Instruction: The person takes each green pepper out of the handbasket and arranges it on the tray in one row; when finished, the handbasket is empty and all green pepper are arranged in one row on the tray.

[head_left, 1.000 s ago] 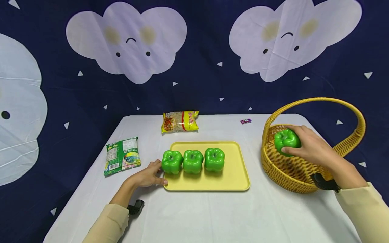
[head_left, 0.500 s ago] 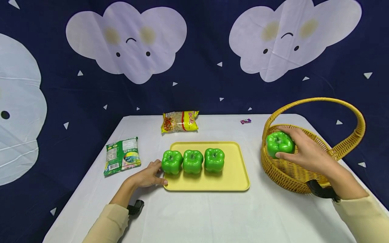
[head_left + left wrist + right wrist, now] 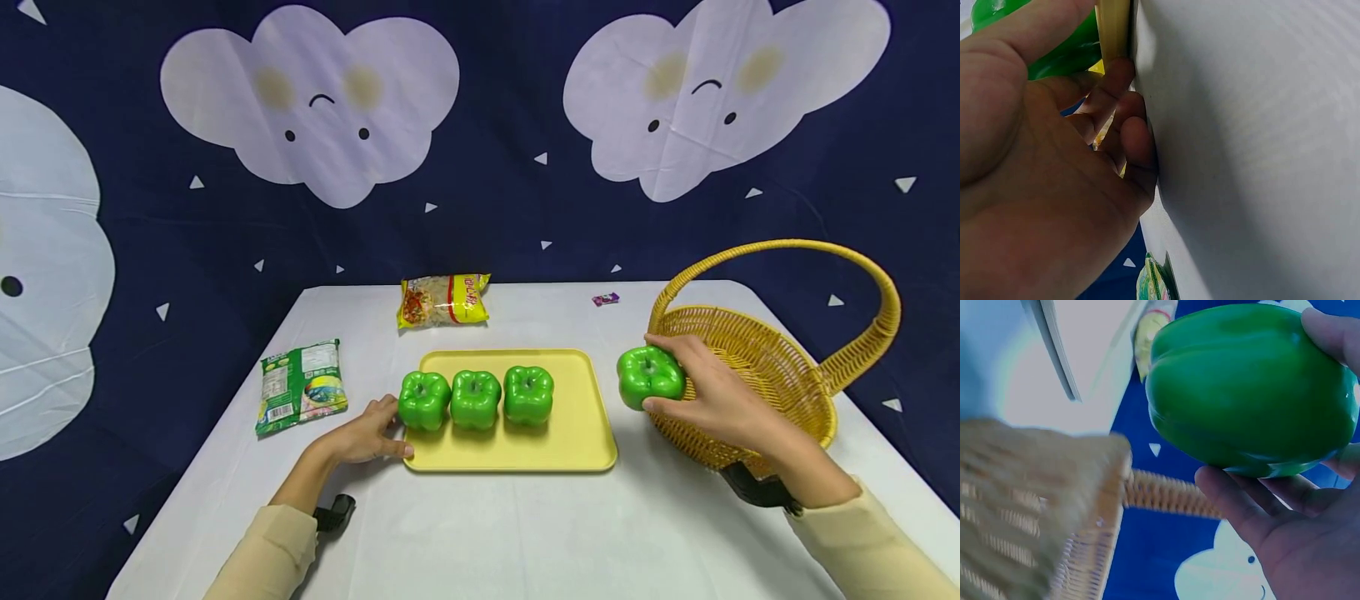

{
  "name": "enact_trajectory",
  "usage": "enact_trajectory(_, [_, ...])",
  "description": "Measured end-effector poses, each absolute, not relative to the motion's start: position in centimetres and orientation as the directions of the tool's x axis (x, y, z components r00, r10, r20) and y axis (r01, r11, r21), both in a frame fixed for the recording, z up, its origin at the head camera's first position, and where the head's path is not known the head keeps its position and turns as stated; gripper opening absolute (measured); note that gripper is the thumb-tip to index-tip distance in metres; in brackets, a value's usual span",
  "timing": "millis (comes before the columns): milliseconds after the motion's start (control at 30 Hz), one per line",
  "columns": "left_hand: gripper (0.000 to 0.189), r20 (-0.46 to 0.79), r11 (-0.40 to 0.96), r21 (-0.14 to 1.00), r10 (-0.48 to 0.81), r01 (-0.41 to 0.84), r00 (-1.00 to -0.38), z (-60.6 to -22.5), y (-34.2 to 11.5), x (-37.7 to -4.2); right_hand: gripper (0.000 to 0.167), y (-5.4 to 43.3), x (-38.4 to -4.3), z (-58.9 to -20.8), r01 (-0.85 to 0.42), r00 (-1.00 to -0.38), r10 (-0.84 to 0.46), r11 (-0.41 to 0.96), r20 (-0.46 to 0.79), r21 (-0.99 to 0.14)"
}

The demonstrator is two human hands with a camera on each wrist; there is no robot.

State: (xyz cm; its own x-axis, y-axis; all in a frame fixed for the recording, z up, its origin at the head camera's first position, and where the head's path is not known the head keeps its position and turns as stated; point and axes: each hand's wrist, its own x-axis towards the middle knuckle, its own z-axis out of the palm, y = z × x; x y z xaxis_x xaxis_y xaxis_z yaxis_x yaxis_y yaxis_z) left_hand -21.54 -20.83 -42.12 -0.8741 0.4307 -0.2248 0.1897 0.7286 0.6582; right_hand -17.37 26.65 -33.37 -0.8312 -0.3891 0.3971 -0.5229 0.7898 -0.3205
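Note:
My right hand [image 3: 712, 392] grips a shiny green bell pepper [image 3: 650, 377] between thumb and fingers, held at the left rim of the wicker basket [image 3: 757, 350]. The right wrist view shows the same pepper [image 3: 1247, 387] filling the grasp, with the basket's woven side [image 3: 1085, 562] below it. On the left, my left hand [image 3: 367, 432] holds the left edge of the yellow tray [image 3: 577, 425], thumb at its near corner. The left wrist view has bent fingers [image 3: 1138, 144] at the tray's edge [image 3: 1113, 31]. Three green bell peppers [image 3: 476, 400] stand in a row on the tray.
A green snack packet [image 3: 303, 386] lies left of the tray. Behind the tray is a yellow and clear food bag [image 3: 444, 301], and a small purple candy [image 3: 606, 299] lies farther right. The basket's tall handle [image 3: 787, 245] arches over its opening.
My right hand has carried the green bell pepper leftward from over the basket's inside to beyond its left rim. My left hand and the tray have stayed put.

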Motion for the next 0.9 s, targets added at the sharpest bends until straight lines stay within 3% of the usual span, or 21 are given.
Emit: enact_trajectory(900, [0.079, -0.216, 0.726, 0.658, 0.436, 0.2, -0.873, -42.3, -20.9, -21.6, 0.079, 21.6, -19.2, -38.2, -0.416, -0.909, -0.332, 0.757, 0.251, -0.504])
